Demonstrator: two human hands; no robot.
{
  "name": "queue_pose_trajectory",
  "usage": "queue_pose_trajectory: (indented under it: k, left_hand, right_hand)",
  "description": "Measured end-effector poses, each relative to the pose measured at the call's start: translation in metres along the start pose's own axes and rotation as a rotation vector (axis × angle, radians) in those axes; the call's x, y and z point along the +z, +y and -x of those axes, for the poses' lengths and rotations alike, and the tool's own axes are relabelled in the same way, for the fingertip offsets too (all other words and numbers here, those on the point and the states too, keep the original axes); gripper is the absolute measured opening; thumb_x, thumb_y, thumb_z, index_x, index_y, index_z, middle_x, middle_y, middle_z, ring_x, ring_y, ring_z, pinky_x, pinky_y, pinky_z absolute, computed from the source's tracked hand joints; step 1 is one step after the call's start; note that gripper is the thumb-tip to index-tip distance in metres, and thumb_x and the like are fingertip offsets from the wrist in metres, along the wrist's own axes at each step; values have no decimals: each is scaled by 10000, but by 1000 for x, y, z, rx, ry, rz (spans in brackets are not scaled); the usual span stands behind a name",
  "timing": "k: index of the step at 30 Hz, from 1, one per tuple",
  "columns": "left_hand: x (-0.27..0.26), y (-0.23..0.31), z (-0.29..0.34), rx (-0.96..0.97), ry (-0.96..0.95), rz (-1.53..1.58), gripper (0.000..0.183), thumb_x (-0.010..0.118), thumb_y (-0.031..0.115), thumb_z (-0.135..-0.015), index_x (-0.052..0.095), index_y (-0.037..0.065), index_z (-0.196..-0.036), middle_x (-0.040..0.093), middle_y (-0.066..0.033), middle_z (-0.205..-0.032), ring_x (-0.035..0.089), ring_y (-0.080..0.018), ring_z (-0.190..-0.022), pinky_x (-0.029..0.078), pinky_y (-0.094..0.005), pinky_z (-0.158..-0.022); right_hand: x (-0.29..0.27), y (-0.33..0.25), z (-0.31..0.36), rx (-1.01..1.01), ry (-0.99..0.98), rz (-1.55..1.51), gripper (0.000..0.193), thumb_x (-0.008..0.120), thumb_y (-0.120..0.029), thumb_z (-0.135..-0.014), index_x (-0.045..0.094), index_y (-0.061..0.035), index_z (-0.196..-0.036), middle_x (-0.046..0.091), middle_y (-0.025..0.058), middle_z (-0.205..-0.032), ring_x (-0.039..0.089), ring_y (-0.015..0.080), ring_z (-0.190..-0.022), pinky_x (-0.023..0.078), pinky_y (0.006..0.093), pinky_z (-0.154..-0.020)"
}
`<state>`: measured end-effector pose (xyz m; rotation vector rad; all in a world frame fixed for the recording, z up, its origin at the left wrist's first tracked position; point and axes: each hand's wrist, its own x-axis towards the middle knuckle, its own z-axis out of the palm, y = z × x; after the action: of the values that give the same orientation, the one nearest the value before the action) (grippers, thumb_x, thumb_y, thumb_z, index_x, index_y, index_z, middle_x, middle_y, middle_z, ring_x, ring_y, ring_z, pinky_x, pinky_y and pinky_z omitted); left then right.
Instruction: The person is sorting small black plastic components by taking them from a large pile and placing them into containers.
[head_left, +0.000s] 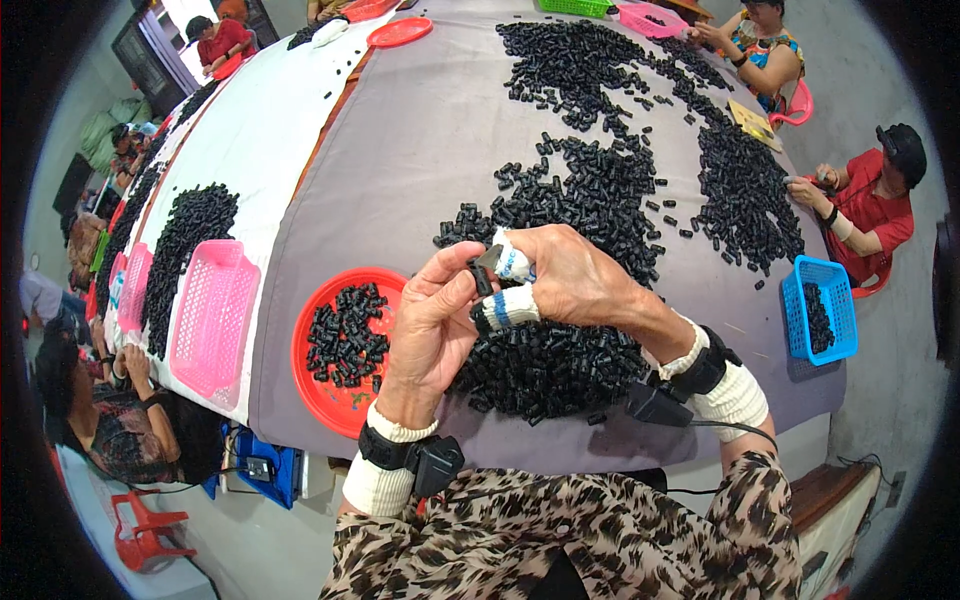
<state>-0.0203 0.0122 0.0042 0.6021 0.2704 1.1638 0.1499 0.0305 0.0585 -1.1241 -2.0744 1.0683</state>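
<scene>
My left hand point(430, 325) pinches a small black cylindrical piece point(482, 280) between thumb and fingers, above the table. Against its upper end rests a small greyish blade-like tool point(491, 257), its exact kind hard to make out, gripped by my right hand point(585, 275). White wrapping with blue marks covers fingers of that hand. Under both hands spreads a large heap of similar black pieces point(555, 370). Left of my left hand stands a round red tray point(302, 350) with many more black pieces in it.
A pink basket point(213, 320) stands left on white cloth; a blue basket point(845, 310) holding black pieces sits at the right edge. More black heaps point(745, 190) cover the grey table point(400, 150). Co-workers point(865, 205) sit around the edges. A cable runs from my right wrist.
</scene>
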Motion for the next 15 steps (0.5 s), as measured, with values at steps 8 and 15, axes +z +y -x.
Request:
queue_pose_trajectory:
  k: [8, 15]
  left_hand:
    - [1, -4, -1, -27, 34, -19, 255, 566, 64, -851, 542, -3, -1096, 616, -117, -1000, 611, -190, -899, 510, -309, -780]
    - [1, -3, 0, -46, 35, -55, 247, 553, 68, -860, 540, -13, -1093, 618, -120, -995, 612, -181, -889, 509, -302, -774]
  right_hand:
    - [3, 10, -1, -33, -41, -1, 340, 703, -277, -665, 555, 7, -779, 573, 98, -644, 549, 193, -585, 434, 328, -567]
    - [4, 13, 0, -79, -23, -42, 333, 673, -284, -652, 544, 15, -720, 567, 130, -620, 565, 244, -573, 439, 350, -568]
